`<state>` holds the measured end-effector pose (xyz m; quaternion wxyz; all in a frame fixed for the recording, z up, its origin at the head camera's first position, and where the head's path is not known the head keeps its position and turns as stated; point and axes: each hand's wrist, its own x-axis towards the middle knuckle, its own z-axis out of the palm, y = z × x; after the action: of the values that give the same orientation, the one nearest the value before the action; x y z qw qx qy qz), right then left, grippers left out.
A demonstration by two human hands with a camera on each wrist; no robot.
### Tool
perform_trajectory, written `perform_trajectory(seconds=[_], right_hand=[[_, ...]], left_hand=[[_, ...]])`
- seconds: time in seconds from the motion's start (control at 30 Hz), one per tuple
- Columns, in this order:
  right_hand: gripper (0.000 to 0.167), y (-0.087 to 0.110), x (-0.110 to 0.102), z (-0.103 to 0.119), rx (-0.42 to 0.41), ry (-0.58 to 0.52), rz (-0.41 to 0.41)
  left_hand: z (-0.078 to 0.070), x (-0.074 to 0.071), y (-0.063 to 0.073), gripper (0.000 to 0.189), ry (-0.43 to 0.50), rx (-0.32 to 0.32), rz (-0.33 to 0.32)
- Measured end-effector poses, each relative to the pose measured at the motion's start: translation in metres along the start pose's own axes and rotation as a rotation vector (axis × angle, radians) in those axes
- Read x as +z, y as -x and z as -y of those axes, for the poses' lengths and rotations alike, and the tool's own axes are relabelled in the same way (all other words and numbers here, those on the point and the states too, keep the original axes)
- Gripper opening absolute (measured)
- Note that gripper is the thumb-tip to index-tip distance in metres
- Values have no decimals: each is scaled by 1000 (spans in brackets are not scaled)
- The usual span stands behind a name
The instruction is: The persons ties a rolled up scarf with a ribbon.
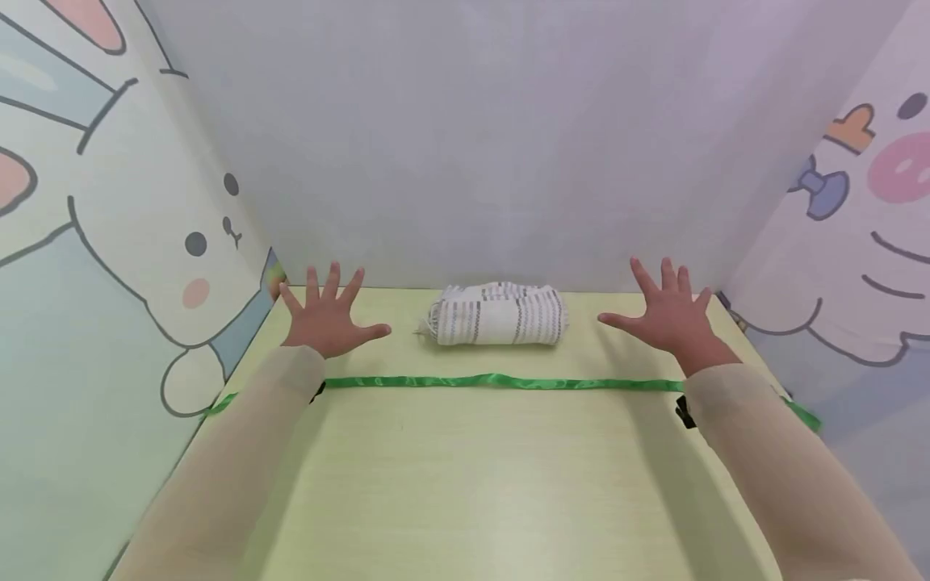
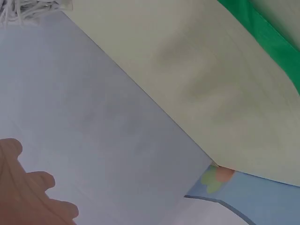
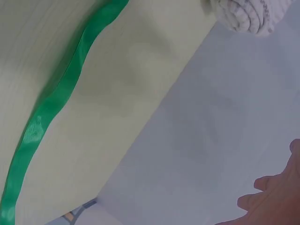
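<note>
A rolled white cloth with grey stripes and a fringe [image 1: 501,316] lies near the back edge of the table, between the two hands. To its left my left hand [image 1: 320,319] is held with fingers spread and nothing in it. My right hand [image 1: 667,316] is on the other side, its fingers likewise spread and holding nothing. The fringe [image 2: 28,11] shows at the top corner of the left wrist view. In the right wrist view the spiral end of the rolled cloth [image 3: 248,16] appears at the top.
A green ribbon [image 1: 501,382] runs across the pale wooden table [image 1: 465,484] in front of the cloth. Black clips [image 1: 684,411] sit by the ribbon near the sleeves. A plain back wall [image 1: 465,145] and side walls with a cartoon rabbit [image 1: 145,202] and pig [image 1: 835,266] enclose the table.
</note>
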<state>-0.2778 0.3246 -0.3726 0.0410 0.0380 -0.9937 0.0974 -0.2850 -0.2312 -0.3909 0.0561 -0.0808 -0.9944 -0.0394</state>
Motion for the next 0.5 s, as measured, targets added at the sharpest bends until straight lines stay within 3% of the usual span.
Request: perform_trajectory(seconds=[0.27,0.5], right_hand=[[119,-4,13,30,-45,-16,13],[121,-12,43,61,-88,-64,27]], left_hand=[[-36,10,-10,115,43,75,-19],[-71,30,-14,105,34,186,-49]])
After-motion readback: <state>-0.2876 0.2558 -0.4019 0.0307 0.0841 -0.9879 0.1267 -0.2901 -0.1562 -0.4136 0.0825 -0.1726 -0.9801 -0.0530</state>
